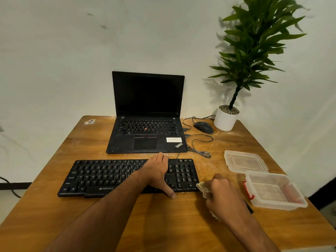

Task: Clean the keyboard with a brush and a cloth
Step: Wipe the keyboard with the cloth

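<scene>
A black keyboard [112, 177] lies across the wooden table [127, 224] in front of a laptop. My left hand [158, 171] lies flat on its right half, fingers reaching over the far edge and thumb hanging over the near edge. My right hand [221, 193] grips a crumpled beige cloth [202, 188] that touches the keyboard's near right corner. A thin dark object [249, 207], possibly the brush, pokes out from behind my right hand on the table.
An open black laptop [147, 131] stands behind the keyboard. A mouse [203, 127] with its cable and a white potted plant [226, 117] sit at the back right. A clear plastic box [278, 191] and its lid [243, 161] lie at the right.
</scene>
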Available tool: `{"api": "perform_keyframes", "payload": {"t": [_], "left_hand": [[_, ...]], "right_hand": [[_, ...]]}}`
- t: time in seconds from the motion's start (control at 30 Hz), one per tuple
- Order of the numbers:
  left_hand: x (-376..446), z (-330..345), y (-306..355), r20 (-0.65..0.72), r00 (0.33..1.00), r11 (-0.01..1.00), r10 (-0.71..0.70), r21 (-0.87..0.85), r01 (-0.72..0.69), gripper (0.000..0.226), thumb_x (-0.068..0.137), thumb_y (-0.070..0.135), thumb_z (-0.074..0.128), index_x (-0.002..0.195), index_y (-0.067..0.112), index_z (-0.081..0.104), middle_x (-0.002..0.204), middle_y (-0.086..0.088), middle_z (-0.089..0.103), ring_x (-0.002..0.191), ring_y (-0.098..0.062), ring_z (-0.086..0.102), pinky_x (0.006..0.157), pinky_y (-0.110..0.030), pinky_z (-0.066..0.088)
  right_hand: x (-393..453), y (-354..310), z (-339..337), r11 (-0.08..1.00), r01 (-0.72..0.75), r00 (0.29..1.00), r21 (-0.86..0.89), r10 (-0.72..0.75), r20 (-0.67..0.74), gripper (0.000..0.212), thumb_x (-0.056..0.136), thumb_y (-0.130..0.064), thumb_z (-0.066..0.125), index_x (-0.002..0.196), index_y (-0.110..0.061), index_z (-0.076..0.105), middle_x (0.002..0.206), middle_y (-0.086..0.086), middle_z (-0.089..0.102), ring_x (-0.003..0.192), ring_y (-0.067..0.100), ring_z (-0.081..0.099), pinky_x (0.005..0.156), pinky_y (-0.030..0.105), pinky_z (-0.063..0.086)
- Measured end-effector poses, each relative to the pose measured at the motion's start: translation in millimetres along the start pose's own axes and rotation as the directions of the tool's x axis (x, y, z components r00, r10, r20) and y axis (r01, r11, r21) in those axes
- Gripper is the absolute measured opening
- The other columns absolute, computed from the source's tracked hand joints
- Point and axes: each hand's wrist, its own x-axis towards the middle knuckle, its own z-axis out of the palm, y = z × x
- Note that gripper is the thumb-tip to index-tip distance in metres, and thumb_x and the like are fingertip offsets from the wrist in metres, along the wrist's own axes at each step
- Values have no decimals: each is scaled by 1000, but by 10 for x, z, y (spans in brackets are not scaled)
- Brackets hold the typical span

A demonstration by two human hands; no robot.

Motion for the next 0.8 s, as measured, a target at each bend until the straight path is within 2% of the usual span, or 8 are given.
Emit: {"api": "perform_keyframes", "payload": {"t": [0.1, 0.3, 0.4, 0.5, 0.57, 0.7, 0.8], "left_hand": [[-13, -19, 7, -1, 1000, 1000, -2, -6, 2, 129, 55, 82, 83, 150, 14, 30, 142, -6, 35, 130, -22, 35, 117, -40, 35], [-49, -21, 16, 5, 1000, 1000, -9, -9, 9, 136, 57, 83, 81, 157, 12, 23, 154, -9, 32, 140, -26, 31, 123, -45, 30], [-104, -27, 36, -10, 1000, 1000, 3, -22, -3, 135, 62, 80, 81, 160, 10, 19, 159, -11, 29, 146, -28, 29, 126, -44, 25], [-162, -5, 35, -58, 998, 998, 25, -63, -29, 129, 64, 79, 81, 158, 12, 24, 158, -8, 33, 143, -24, 32, 125, -40, 25], [-229, 4, 8, -94, 995, 994, 25, -101, -34, 126, 66, 78, 80, 158, 12, 23, 160, -7, 32, 145, -23, 31, 124, -39, 24], [-403, 12, -100, -248, 965, 970, -80, -241, 18, 107, 81, 64, 77, 160, 15, 23, 163, -3, 33, 149, -20, 31, 125, -40, 26], [-593, -7, -301, -369, 905, 938, -210, -336, 81, 89, 92, 51, 72, 160, 16, 27, 164, -2, 35, 150, -18, 33, 124, -38, 30]], "right_hand": [[-98, 52, 19, 997, -66, 997, -48, 67, 24, 27, 92, -30, 63, 118, -22, 66, 122, -1, 56, 107, 15, 55, 84, 24, 51], [-132, 40, 140, 991, -94, 993, -90, 100, 55, 33, 91, -37, 64, 121, -22, 63, 127, 1, 56, 117, 19, 54, 96, 31, 52], [-125, 32, 118, 992, -77, 994, -100, 84, 71, 35, 90, -41, 65, 121, -24, 63, 126, 1, 57, 117, 19, 55, 96, 32, 53], [-111, 25, 26, 992, -87, 995, -94, 92, 50, 44, 87, -54, 67, 123, -29, 63, 123, -2, 60, 112, 16, 56, 92, 30, 53], [-75, -16, -51, 997, -69, 998, -40, 69, -5, 49, 86, -59, 65, 127, -32, 62, 125, -5, 61, 115, 14, 55, 96, 29, 49], [110, -199, -94, 978, -34, 988, 206, 64, -138, 47, 93, -43, 65, 137, -26, 57, 133, -3, 57, 127, 13, 49, 102, 27, 40], [340, -304, 75, 930, -70, 978, 361, 134, -157, 53, 95, -38, 64, 142, -18, 52, 141, 4, 54, 135, 20, 43, 110, 35, 37]]}}
